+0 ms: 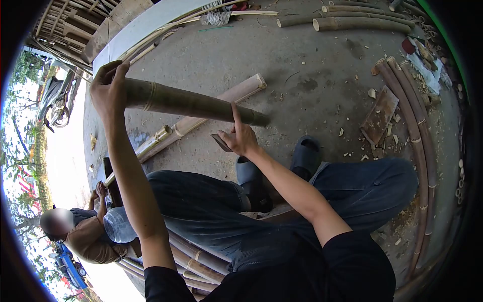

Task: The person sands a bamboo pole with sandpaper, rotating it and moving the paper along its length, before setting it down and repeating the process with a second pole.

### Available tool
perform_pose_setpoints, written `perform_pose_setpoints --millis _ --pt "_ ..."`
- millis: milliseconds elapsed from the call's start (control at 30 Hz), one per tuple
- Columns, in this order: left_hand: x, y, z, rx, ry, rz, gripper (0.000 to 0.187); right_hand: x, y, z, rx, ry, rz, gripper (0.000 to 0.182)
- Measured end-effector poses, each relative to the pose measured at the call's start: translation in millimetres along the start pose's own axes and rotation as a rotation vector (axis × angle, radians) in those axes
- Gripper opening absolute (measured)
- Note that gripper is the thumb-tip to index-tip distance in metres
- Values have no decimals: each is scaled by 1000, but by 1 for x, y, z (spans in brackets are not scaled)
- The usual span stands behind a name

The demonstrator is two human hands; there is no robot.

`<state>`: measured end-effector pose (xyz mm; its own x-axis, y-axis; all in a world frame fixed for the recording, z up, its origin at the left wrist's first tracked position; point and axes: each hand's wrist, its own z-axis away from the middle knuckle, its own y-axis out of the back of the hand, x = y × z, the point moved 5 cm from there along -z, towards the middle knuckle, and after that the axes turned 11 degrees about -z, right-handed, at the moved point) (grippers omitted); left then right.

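Observation:
A thick, dark green-brown bamboo pole [191, 102] slants in front of me, its left end higher in the view. My left hand [108, 93] grips that end, fingers wrapped round the rim. Below the pole, my right hand [242, 137] has its index finger stretched up against the bamboo's side, near the far end. The other fingers are closed on a flat dark blade-like piece [222, 143], whose kind I cannot make out. Beneath, a paler bamboo pole [241, 89] lies on the floor beside a thinner bamboo piece [160, 135].
Bamboo poles [359, 24] lie at the back, and long curved ones [418, 146] run along the right. A brown block [379, 116] sits among wood chips. More poles [196, 261] are beside my leg. At left, a co-worker [85, 236] sits near a clear plastic jug [118, 225].

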<state>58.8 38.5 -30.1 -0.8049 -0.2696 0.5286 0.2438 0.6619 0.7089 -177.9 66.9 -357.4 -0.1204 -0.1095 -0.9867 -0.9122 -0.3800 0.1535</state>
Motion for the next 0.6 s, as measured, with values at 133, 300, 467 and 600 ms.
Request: perform_pose_setpoints --millis 133,300,467,600 --pt "-13 -1 -5 17 -7 -13 34 84 21 11 78 -159 126 106" --pt "-14 2 1 27 10 -38 34 36 5 -2 67 -89 18 101" --pt "-14 9 6 4 25 77 36 -89 -20 -15 -156 -14 -200 105" --pt "8 18 27 -29 -25 221 45 -150 -29 -15 -190 223 -213 106"
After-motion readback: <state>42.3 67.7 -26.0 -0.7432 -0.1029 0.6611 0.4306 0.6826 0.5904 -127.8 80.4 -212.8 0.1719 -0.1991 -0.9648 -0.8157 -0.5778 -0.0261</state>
